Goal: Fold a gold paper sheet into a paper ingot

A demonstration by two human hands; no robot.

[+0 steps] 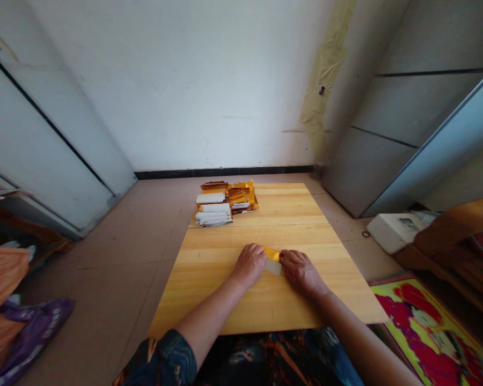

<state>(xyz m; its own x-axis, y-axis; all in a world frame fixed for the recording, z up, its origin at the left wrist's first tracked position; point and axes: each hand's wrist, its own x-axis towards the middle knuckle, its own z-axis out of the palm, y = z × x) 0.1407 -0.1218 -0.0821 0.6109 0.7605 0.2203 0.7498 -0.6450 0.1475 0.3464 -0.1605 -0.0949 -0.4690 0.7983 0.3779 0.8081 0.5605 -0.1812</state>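
Observation:
Between my hands lies a small flat piece of card (272, 267), grey on the near part, with a shiny gold strip along its far edge. My left hand (250, 265) has its fingers curled over the left end of the card. At the right end, my right hand (302, 273) presses with its fingers bent together. My fingers partly hide both ends. Beyond them, at the back left of the wooden table (209, 279), are piles of similar gold and white folded card pieces (214, 209).
Behind the table rises a white wall (225, 80). Grey cabinets (386, 134) flank it on the right. A white box (392, 233) and a colourful mat (434, 327) are on the floor at right. Orange and purple bags (28, 332) lie at left.

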